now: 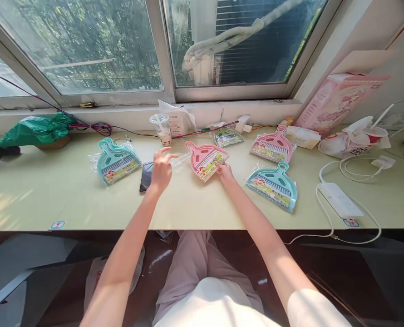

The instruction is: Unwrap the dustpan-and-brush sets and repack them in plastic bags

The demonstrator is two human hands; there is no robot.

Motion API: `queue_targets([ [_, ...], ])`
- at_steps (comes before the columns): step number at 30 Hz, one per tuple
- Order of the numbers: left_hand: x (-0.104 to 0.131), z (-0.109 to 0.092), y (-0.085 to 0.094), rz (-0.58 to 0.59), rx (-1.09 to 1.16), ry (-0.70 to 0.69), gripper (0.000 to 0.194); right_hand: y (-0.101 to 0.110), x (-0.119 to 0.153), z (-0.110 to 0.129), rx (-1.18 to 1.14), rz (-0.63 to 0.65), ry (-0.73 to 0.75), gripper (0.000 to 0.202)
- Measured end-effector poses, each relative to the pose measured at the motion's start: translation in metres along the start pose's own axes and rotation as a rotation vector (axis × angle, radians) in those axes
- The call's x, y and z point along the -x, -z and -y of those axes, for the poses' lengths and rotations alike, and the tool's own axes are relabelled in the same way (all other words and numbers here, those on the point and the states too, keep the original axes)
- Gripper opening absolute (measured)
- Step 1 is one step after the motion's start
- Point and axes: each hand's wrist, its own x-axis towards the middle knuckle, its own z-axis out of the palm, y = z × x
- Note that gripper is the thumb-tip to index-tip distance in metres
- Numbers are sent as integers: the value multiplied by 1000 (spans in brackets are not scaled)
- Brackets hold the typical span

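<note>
My right hand pinches the lower right corner of a pink dustpan-and-brush set, which has a yellow-green label and tilts with its handle up to the left. Clear plastic film trails from the set's left side toward my left hand. That hand is raised over the table, fingers apart, with nothing visible in it. Partly behind it lies a dark phone. Farther left is a wrapped teal dustpan set. On the right are a wrapped pink set and a wrapped teal-blue set.
Along the window stand a drink cup, a white paper bag, a packaged green item and a green plastic bag. At right are a power strip with loose cables, a pink box and a tissue pack.
</note>
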Motion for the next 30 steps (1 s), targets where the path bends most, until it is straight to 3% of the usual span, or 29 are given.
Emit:
queue_targets([
  [6, -12, 36, -76, 299, -29, 248, 29, 11, 1, 12, 112, 30, -50, 22],
  [9, -6, 45, -93, 299, -31, 271, 37, 18, 0, 22, 188, 97, -142, 20],
  [14, -1, 50, -94, 258, -24, 313, 29, 24, 0, 35, 236, 136, -208, 19],
  [22, -5, 48, -91, 218, -81, 389, 28, 17, 7, 42, 271, -38, -104, 18],
  [30, -3, 24, -86, 112, -65, 348, 31, 0, 20, 26, 255, 177, -171, 17],
])
